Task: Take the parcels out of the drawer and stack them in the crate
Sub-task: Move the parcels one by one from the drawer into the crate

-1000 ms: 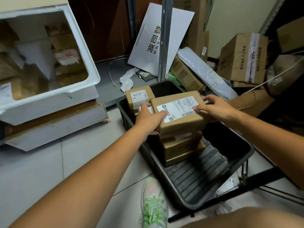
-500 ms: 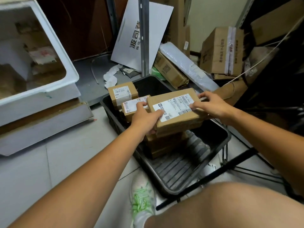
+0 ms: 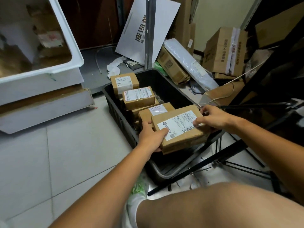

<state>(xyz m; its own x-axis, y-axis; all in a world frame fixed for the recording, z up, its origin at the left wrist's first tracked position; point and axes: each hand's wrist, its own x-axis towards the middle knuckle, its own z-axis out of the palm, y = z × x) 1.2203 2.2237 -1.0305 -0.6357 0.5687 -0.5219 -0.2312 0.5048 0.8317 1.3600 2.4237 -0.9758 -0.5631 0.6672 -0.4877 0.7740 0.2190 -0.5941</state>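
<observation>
A black plastic crate [image 3: 121, 116] stands on the tiled floor, with several brown cardboard parcels inside. I hold a large labelled parcel [image 3: 179, 129] over the crate's near end with both hands. My left hand [image 3: 151, 137] grips its near left corner, thumb on the label. My right hand [image 3: 212, 117] grips its far right edge, fingers on top. Behind it lie a flat parcel [image 3: 158, 111], a labelled parcel [image 3: 139, 97] and a small parcel [image 3: 124, 82] at the far end. The white drawer [image 3: 41, 71] at the upper left holds more parcels.
A metal shelf post [image 3: 150, 30] and a grey printed board [image 3: 139, 30] stand behind the crate. Cardboard boxes [image 3: 225, 50] and a bubble-wrapped pack [image 3: 189, 63] pile up at the back right. A black stand frame [image 3: 230, 150] lies right of the crate. My knee [image 3: 213, 204] and shoe [image 3: 138, 190] are near.
The large parcel has come off the stack and moved toward me to the crate's near end, uncovering the parcels behind it. My hands still hold it and my knee has risen into view.
</observation>
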